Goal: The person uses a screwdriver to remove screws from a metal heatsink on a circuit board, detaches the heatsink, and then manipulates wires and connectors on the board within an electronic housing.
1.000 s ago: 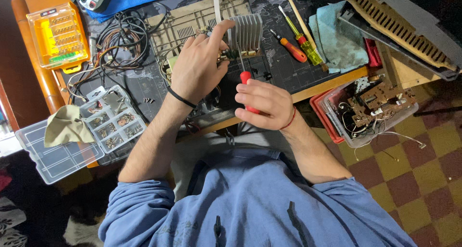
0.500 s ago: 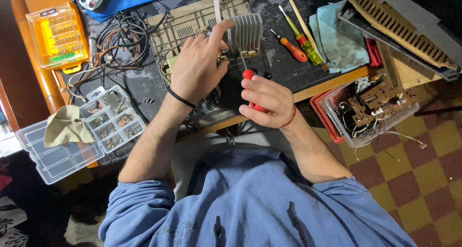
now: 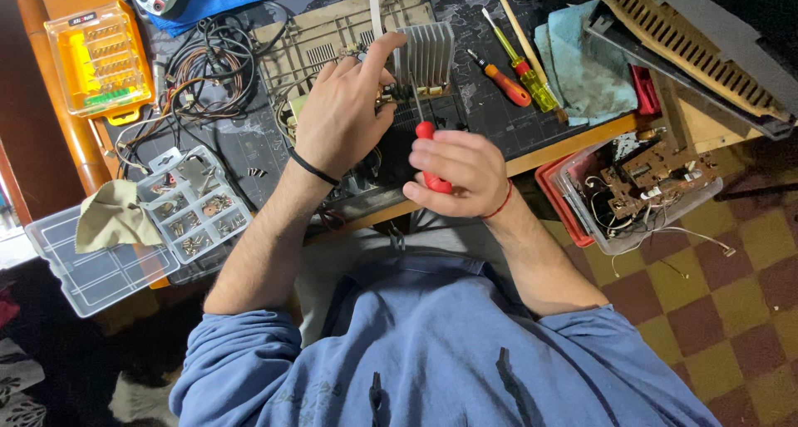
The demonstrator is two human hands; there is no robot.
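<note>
My right hand [image 3: 457,171] grips a red-handled screwdriver [image 3: 426,131], whose shaft points up into a circuit assembly on the workbench. My left hand [image 3: 342,115] rests on that assembly, its index finger stretched up against a ribbed metal heatsink [image 3: 430,54]. A beige slotted plastic panel [image 3: 320,32] lies under and behind the heatsink. The parts beneath my left palm are hidden.
A tangle of wires [image 3: 199,65] and an orange bit case [image 3: 98,59] lie at left. A clear parts organiser [image 3: 195,202] with a cloth [image 3: 112,217] sits lower left. Two more screwdrivers [image 3: 507,76] and a teal rag [image 3: 586,61] lie right. A clear bin with a circuit board [image 3: 648,182] hangs off the bench edge.
My right hand has shifted slightly up and toward the heatsink with the screwdriver. My left hand has stayed in place.
</note>
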